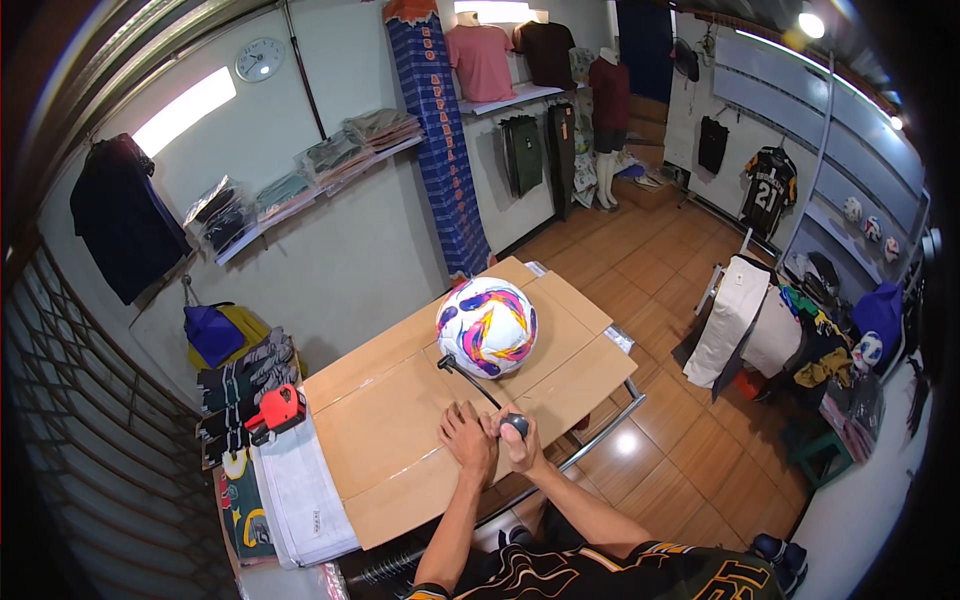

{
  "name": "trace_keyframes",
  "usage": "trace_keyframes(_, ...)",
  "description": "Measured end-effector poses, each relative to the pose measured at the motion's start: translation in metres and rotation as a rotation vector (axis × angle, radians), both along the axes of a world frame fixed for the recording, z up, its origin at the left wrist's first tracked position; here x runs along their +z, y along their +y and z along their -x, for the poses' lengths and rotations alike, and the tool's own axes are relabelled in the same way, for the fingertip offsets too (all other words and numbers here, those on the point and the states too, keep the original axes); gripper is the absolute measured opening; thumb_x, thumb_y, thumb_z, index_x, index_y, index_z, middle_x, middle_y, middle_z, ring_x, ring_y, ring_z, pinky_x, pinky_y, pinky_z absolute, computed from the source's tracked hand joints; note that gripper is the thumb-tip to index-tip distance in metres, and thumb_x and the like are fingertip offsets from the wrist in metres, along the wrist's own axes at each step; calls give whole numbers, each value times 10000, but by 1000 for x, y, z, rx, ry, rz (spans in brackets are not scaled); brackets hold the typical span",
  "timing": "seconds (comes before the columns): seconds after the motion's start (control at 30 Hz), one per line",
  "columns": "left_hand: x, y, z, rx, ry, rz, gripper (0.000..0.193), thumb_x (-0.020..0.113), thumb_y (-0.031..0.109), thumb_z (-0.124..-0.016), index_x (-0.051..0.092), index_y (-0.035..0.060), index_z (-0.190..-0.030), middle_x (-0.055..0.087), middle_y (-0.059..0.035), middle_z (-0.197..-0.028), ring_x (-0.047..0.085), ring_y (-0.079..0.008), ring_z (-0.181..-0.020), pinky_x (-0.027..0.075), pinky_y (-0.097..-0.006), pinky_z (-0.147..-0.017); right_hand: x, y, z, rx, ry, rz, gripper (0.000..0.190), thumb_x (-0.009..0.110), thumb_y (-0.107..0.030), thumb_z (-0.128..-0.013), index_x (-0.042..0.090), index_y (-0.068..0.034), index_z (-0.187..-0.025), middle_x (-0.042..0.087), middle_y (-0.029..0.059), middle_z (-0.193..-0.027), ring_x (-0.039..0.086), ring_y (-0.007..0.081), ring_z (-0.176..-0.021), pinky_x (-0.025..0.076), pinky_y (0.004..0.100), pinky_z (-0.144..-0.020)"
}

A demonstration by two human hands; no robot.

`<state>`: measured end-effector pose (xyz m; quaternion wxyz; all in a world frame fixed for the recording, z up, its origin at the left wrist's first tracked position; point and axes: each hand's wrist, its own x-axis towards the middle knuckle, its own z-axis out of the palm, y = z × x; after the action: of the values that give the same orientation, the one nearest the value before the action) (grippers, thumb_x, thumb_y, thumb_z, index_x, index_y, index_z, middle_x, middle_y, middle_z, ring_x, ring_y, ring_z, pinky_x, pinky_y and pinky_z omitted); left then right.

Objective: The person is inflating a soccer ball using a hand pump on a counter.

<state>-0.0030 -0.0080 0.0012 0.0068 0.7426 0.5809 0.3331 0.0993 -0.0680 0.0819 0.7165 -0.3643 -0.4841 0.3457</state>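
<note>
On the flattened cardboard lies a white ball with pink, blue and yellow patterns. A black pump hose runs from a dark round-ended hand pump toward the ball, and its black end piece rests near the ball's lower left. Whether that end joins the ball cannot be told. My right hand is closed around the pump, thumb at its rounded end. Beside it, my left hand lies on the cardboard with fingers bent, its fingertips near the hose; any hold on the pump is unclear.
A red tape dispenser stands at the cardboard's left, by packed white cloth and folded clothes. A metal rail runs along the table's right side. Clothes hang over a rack farther right.
</note>
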Motion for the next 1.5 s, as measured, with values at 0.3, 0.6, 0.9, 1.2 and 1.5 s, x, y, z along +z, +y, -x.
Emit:
trace_keyframes(0.3,-8,6,0,46,-20,35,489,579,359,-971,574,30,-1332,505,-240,-1428,388,-385,-1385,251,-565,-1147,56,-20,1,-14,-2,42,349,594,-329,-906,568,9,-822,521,41,-703,485,118,-672,403,285,-622)
trace_keyframes(0.6,2,1,-4,33,-42,81,481,582,338,-971,567,24,-1335,493,-247,-1435,380,-390,-1389,246,-568,-1147,50,-12,-5,-38,-74,31,398,553,-396,-847,543,2,-830,574,82,-722,524,147,-691,438,305,-677)
trace_keyframes(0.9,2,0,-2,9,-35,44,482,600,325,-969,553,24,-1343,496,-250,-1426,389,-398,-1377,256,-584,-1135,17,-2,0,-16,2,-24,321,567,-314,-922,518,-7,-842,555,60,-717,487,131,-672,415,295,-627)
trace_keyframes(1.2,0,2,-4,27,-19,17,494,607,328,-959,563,17,-1340,509,-246,-1421,398,-396,-1373,257,-573,-1140,-1,1,2,-28,16,83,312,581,-309,-931,547,-9,-851,563,48,-748,491,121,-699,410,279,-658)
trace_keyframes(1.5,-2,4,0,61,-30,43,478,597,345,-952,579,33,-1314,517,-232,-1420,401,-372,-1378,255,-560,-1144,68,-24,6,-6,8,51,315,577,-291,-896,573,13,-817,540,51,-729,500,122,-691,410,281,-653)
